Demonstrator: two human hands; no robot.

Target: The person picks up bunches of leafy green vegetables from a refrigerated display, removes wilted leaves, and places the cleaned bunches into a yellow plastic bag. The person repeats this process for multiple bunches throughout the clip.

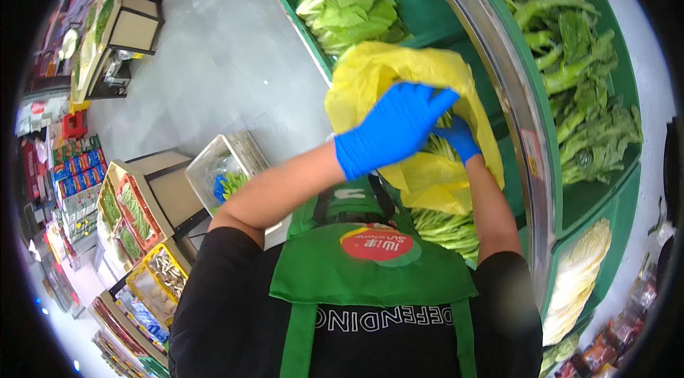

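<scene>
A yellow plastic bag (395, 65) lies wide-mouthed over the green display bin in front of me, with leafy green stems (439, 147) showing inside it. My left hand (398, 124), in a blue glove, is over the bag's mouth with its fingers bent; what its fingertips touch is hidden. Also gloved in blue, my right hand (460, 137) reaches into the bag from the right. Its fingers are at the stems, partly behind my left hand, so its grip is unclear. Long thin green vegetables (446, 228) lie just below the bag, close to my apron.
Leafy lettuce-like greens (350, 6) fill the bin beyond the bag. A metal-edged rail (499, 62) separates the upper shelf, holding stemmed greens (577, 73) and napa cabbage (580, 276). A white plastic crate (248, 151) stands at left, near mushrooms (166, 271) in a yellow basket.
</scene>
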